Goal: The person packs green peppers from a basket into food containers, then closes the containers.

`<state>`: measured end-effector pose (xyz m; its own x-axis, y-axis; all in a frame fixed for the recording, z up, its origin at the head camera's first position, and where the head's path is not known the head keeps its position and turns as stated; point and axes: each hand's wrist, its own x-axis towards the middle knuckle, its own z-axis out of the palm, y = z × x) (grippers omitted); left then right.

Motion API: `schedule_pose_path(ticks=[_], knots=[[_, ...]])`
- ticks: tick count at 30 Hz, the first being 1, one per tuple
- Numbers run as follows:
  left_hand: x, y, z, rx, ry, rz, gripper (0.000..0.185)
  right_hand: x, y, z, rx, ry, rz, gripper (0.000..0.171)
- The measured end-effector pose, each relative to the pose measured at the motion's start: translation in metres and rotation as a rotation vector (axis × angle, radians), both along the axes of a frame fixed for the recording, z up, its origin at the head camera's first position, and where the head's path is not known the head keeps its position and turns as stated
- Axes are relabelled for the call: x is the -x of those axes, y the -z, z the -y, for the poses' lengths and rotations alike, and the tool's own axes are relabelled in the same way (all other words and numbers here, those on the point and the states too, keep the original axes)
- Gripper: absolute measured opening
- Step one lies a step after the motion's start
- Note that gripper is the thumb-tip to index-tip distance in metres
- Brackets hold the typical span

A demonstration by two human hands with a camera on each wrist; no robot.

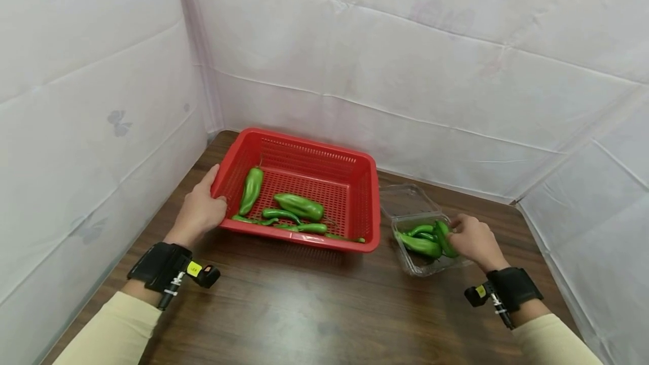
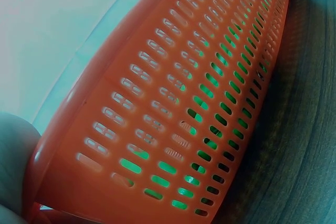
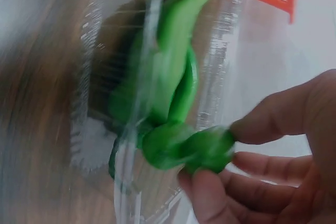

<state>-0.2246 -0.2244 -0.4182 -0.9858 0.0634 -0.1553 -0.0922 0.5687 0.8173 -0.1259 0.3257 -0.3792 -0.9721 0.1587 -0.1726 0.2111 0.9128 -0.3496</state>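
Nearest, two forearms in cream sleeves with black wrist straps reach over a dark wooden surface point(image 1: 314, 308). The right hand point(image 1: 474, 241) has its fingers point(image 3: 273, 124) pinched on a green pepper point(image 1: 444, 238) at the right end of a clear plastic box point(image 1: 413, 266), which already holds about three peppers lying packed together. The left hand point(image 1: 199, 210) grips the left rim of a red basket point(image 1: 365, 207), thumb hooked over the edge, fingers curled underneath. Several more peppers, long and short, lie loose on the basket floor. Judging by this, the sorting is partly done: a few peppers sit in the box and most remain in the basket. Beyond hang white sheet walls.
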Motion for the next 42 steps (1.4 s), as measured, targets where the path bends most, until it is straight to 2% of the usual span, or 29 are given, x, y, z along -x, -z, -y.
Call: schedule_pose_path(ticks=[3, 5, 9, 13, 15, 19, 23, 36, 42], knots=[[-0.001, 0.0, 0.0, -0.009, -0.003, 0.0, 0.08, -0.001, 0.001, -0.004, 0.09, 0.047, -0.018, 0.034], [-0.001, -0.001, -0.001, -0.016, -0.001, 0.0, 0.08, -0.002, 0.003, -0.008, 0.092, 0.059, -0.027, 0.029], [-0.001, -0.001, 0.0, -0.019, -0.001, -0.005, 0.08, -0.007, 0.009, -0.012, -0.042, 0.02, -0.095, 0.019], [-0.002, -0.001, 0.0, -0.018, 0.0, -0.005, 0.08, -0.012, 0.013, -0.012, -0.149, -0.007, -0.178, 0.017], [-0.001, -0.002, 0.0, -0.02, -0.001, -0.001, 0.08, -0.013, 0.013, -0.009, -0.153, -0.017, -0.152, 0.02], [-0.001, -0.002, 0.001, -0.02, -0.004, 0.004, 0.08, -0.009, 0.011, -0.002, -0.14, -0.045, -0.021, 0.028], [-0.001, -0.002, 0.002, -0.017, 0.0, 0.012, 0.08, -0.005, 0.012, -0.002, -0.13, -0.056, 0.044, 0.025], [-0.002, -0.001, 0.001, -0.014, 0.0, 0.013, 0.08, -0.007, 0.019, 0.0, -0.17, -0.046, -0.02, 0.034], [-0.001, -0.001, 0.0, -0.019, 0.0, 0.012, 0.08, -0.008, 0.015, 0.001, -0.172, -0.048, -0.057, 0.033]])
